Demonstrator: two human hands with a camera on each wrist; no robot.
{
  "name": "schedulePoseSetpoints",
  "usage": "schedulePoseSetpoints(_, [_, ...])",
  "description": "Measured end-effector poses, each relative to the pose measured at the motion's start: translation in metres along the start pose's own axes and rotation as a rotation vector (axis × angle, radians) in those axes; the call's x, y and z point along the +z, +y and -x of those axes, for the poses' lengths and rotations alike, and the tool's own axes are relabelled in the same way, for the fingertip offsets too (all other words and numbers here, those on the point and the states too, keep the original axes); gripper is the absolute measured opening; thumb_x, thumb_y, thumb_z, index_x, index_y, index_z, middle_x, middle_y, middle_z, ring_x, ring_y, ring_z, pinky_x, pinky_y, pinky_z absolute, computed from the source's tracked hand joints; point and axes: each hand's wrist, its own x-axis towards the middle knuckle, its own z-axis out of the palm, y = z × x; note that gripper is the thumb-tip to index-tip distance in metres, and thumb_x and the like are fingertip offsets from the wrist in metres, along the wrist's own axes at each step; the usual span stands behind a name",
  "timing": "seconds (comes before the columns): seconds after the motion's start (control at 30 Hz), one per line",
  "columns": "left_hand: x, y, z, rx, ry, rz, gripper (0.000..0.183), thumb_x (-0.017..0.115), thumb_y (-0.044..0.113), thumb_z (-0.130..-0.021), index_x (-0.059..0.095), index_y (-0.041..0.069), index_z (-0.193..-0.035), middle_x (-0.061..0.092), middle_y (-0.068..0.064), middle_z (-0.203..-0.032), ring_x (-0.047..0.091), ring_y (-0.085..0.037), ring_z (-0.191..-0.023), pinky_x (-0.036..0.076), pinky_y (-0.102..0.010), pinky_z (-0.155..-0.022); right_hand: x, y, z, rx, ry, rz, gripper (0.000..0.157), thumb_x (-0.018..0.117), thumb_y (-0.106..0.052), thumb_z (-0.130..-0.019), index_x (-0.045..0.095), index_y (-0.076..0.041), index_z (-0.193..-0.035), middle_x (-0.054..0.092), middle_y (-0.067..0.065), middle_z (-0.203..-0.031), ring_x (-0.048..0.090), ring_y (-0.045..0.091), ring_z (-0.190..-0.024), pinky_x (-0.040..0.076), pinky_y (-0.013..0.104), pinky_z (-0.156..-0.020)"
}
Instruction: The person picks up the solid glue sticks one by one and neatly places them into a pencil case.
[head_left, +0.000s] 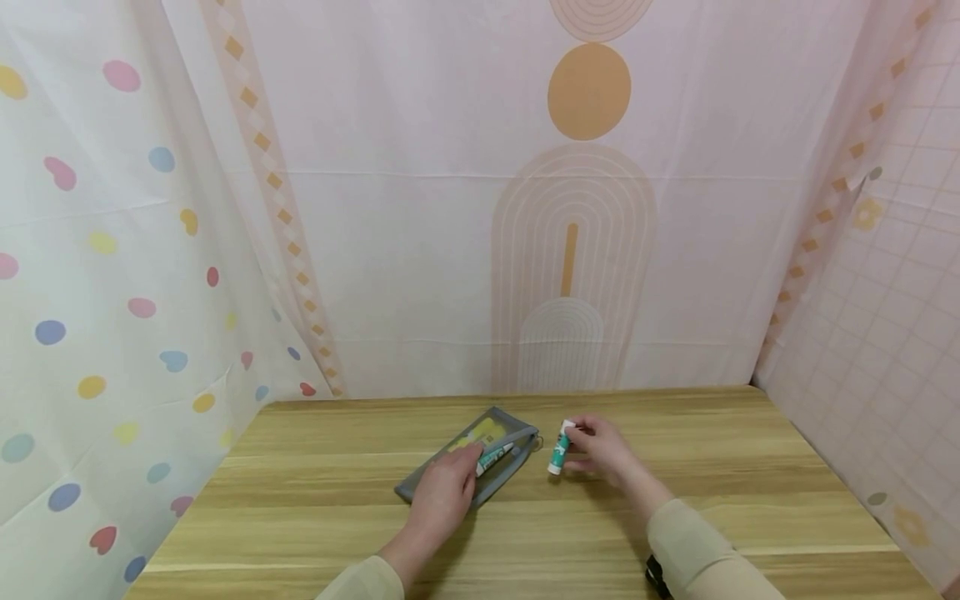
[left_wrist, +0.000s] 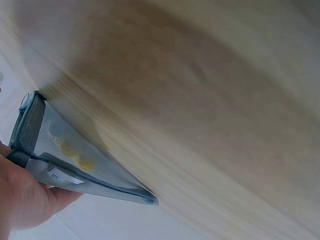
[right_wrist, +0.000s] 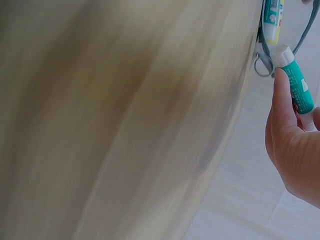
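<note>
A grey mesh zipper pouch lies slanted on the table, its mouth spread apart on the right side. My left hand grips the pouch's near edge; in the left wrist view the thumb is against the mesh. Inside the pouch are a green-and-white glue stick and something yellow. My right hand pinches another green glue stick with a white cap, just right of the pouch. The right wrist view has this glue stick tilted between thumb and fingers, near the pouch's zipper ring.
The wood-grain table reaches back to a patterned curtain. Dotted cloth hangs at the left and checked cloth at the right. A small black object shows beside the right sleeve.
</note>
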Motion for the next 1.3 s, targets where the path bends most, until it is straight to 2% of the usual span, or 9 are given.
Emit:
schedulePoseSetpoints(0.27, [0.001, -0.001, 0.001, 0.004, 0.012, 0.003, 0.031, 0.071, -0.006, -0.085, 0.07, 0.001, -0.116, 0.071, -0.015, -0.111, 0.069, -0.031, -0.1, 0.057, -0.044, -0.084, 0.017, -0.002, -0.002, 0.029, -0.014, -0.063, 0.024, 0.05, -0.004, -0.102, 0.052, 0.013, -0.12, 0.056, 0.017, -0.105, 0.062, 0.027, -0.092, 0.06, 0.043, -0.076])
schedulePoseSetpoints(0.5, [-0.001, 0.001, 0.0, 0.003, 0.005, 0.0, 0.031, 0.07, -0.006, -0.085, 0.069, -0.002, -0.116, 0.071, -0.017, -0.112, 0.068, -0.031, -0.102, 0.056, -0.044, -0.086, 0.028, 0.001, -0.004, 0.032, -0.044, -0.099, 0.025, 0.049, -0.004, -0.103, 0.05, 0.013, -0.121, 0.056, 0.018, -0.104, 0.062, 0.026, -0.088, 0.06, 0.044, -0.076])
schedulePoseSetpoints(0.73, [-0.003, 0.003, -0.001, -0.003, -0.001, 0.001, 0.031, 0.07, -0.006, -0.085, 0.07, -0.002, -0.116, 0.071, -0.017, -0.112, 0.068, -0.031, -0.102, 0.056, -0.044, -0.087, 0.04, 0.002, -0.003, 0.075, -0.035, -0.149, 0.025, 0.049, -0.004, -0.103, 0.049, 0.014, -0.121, 0.058, 0.016, -0.098, 0.062, 0.024, -0.083, 0.059, 0.047, -0.077])
schedulePoseSetpoints(0.9, [-0.003, 0.003, -0.001, -0.001, -0.005, -0.004, 0.032, 0.07, -0.006, -0.085, 0.069, -0.002, -0.117, 0.071, -0.018, -0.112, 0.068, -0.031, -0.101, 0.056, -0.044, -0.085, 0.047, 0.002, -0.004, 0.096, -0.04, -0.187, 0.023, 0.049, -0.004, -0.103, 0.05, 0.014, -0.118, 0.057, 0.015, -0.093, 0.061, 0.023, -0.079, 0.06, 0.046, -0.075])
schedulePoseSetpoints(1.1, [-0.003, 0.003, -0.001, -0.008, -0.009, -0.009, 0.032, 0.07, -0.006, -0.085, 0.069, -0.001, -0.117, 0.071, -0.017, -0.112, 0.068, -0.031, -0.1, 0.057, -0.044, -0.085, 0.054, 0.005, -0.006, 0.14, -0.035, -0.248, 0.015, 0.051, -0.004, -0.102, 0.051, 0.009, -0.109, 0.058, 0.012, -0.085, 0.06, 0.02, -0.073, 0.06, 0.043, -0.074])
schedulePoseSetpoints(1.3, [-0.004, 0.003, -0.002, -0.022, -0.025, -0.007, 0.033, 0.07, -0.006, -0.086, 0.069, 0.0, -0.119, 0.07, -0.017, -0.113, 0.068, -0.032, -0.101, 0.057, -0.044, -0.085, 0.061, 0.008, -0.006, 0.17, -0.044, -0.28, 0.013, 0.049, -0.003, -0.102, 0.048, 0.007, -0.11, 0.058, 0.011, -0.083, 0.061, 0.02, -0.072, 0.059, 0.047, -0.078])
